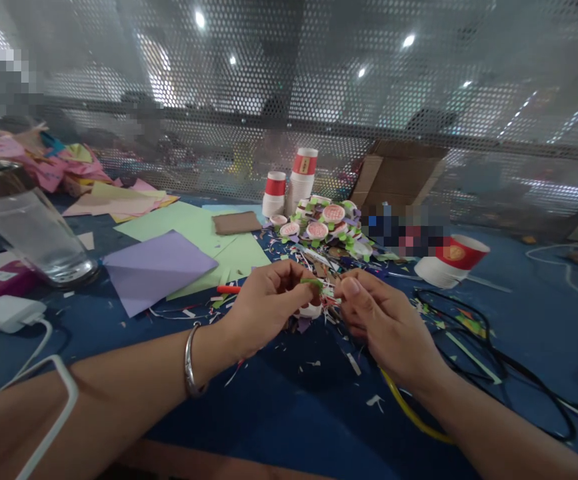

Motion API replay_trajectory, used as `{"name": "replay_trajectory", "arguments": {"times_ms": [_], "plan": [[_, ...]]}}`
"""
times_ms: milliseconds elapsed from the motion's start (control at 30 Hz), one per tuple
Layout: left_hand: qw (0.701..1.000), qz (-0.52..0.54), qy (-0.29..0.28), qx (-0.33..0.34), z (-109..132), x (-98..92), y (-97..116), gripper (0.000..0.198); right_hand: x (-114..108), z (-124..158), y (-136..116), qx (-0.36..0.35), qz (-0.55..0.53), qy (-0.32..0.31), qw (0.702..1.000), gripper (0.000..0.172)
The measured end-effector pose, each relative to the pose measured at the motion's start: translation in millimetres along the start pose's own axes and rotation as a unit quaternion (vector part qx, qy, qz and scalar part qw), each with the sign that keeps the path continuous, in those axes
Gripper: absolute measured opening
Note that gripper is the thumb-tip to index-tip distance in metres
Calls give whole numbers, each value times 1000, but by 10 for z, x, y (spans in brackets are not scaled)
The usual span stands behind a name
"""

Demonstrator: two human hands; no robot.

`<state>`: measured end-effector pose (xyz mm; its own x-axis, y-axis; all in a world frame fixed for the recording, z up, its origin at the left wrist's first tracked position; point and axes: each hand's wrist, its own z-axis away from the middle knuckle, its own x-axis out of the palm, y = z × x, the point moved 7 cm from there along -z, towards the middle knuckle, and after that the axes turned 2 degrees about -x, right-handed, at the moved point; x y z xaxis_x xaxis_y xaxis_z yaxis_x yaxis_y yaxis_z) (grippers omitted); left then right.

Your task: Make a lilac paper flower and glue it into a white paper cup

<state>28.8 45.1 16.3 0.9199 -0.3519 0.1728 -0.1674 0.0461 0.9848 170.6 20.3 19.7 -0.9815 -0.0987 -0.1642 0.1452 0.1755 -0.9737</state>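
My left hand [273, 303], with a silver bangle at the wrist, pinches a small green piece of paper [313, 283] between thumb and fingers. Close beside it, my right hand [381, 323] has thumb and forefinger pressed together; whatever lies between them is too small to make out. Below the fingers a round white piece [311, 311] is partly hidden by my left hand. Just beyond my hands rises a heap of cut cup bottoms [336, 227] with red print and green and purple paper bits. An orange-red stick [229, 290] shows behind my left hand.
Purple paper [161, 267] and green sheets [179, 223] lie left, near a glass jar [43, 233] and white charger [6, 313]. Stacked paper cups [303, 177] stand behind. Right are a tilted cup [453, 260] and black cables [503, 360]. Paper scraps litter the blue table.
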Motion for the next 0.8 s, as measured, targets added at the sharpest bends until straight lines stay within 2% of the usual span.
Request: {"name": "replay_trajectory", "arguments": {"times_ms": [200, 433, 667, 800], "plan": [[992, -111, -46, 49, 20, 48, 35, 8, 43, 12, -132, -52, 78, -15, 995, 27], [974, -200, -90, 60, 33, 45, 87, 6, 78, 33, -149, -82, 81, -31, 993, 24], [982, -155, -94, 49, 50, 98, 65, 7, 45, 55, -197, -74, 86, -4, 993, 19], [986, -128, -97, 50, 44, 103, 57, 7, 54, 53, -215, -76, 88, -11, 993, 19]]}}
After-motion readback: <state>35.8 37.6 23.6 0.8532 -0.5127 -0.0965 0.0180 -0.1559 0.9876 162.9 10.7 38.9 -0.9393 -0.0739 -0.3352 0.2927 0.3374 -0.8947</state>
